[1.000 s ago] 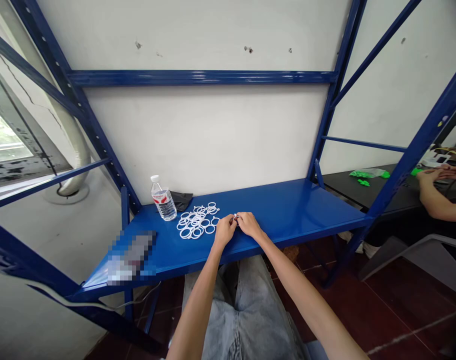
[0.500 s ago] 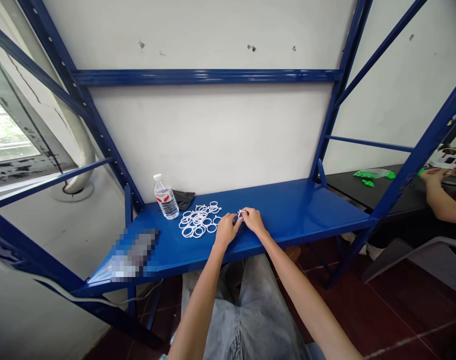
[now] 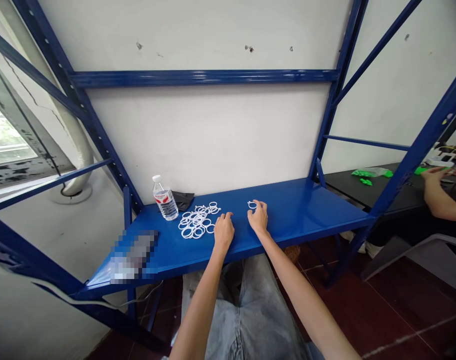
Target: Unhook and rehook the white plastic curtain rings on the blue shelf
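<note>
My right hand (image 3: 258,218) is over the middle of the blue tabletop. A single white ring (image 3: 252,204) with a small knob shows between its thumb and fingers. My left hand (image 3: 224,232) lies to the left of it, palm down, fingers bent and slightly apart, with nothing visible in it. Its fingertips are at the right edge of a loose pile of several white rings (image 3: 193,224), some overlapping; whether they touch one is hidden.
A water bottle (image 3: 165,199) stands behind the pile, beside a black bag (image 3: 183,200). A blurred-out item (image 3: 138,252) lies at the table's left. Blue frame posts (image 3: 323,130) border the table. At right, another person's hands work at a black table (image 3: 340,187) holding green pieces.
My hands have parted. The right hand has moved right and slightly forward with one white ring; the left stays close to the pile, its grasp on the ring released.
</note>
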Action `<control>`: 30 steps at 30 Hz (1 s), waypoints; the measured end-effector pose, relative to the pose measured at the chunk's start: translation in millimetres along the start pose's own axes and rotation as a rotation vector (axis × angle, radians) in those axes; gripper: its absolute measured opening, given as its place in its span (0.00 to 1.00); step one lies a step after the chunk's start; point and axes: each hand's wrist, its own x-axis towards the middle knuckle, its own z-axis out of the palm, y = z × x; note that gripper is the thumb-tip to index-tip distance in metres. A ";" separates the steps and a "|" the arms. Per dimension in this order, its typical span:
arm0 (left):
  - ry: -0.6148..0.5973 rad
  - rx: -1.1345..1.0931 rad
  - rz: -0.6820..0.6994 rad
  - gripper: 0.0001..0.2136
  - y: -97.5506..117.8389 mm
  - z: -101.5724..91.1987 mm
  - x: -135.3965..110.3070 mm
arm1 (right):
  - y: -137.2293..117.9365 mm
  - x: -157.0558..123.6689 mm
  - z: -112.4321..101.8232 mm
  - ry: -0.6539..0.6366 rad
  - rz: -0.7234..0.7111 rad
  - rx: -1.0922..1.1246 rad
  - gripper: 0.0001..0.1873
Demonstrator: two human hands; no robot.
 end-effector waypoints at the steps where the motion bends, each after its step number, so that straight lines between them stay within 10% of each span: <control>1: 0.020 -0.092 0.037 0.18 -2.4 0.9 0.8 | -2.0 -1.0 -1.4 -0.066 -0.069 0.014 0.25; 8: -0.022 -0.639 0.121 0.16 -15.6 6.7 7.3 | -15.8 -8.7 -10.3 -0.507 -0.434 -0.073 0.14; 30: -0.119 -0.385 -0.065 0.07 -7.1 7.3 10.3 | -30.1 -12.5 -6.9 -0.525 -0.259 -0.360 0.20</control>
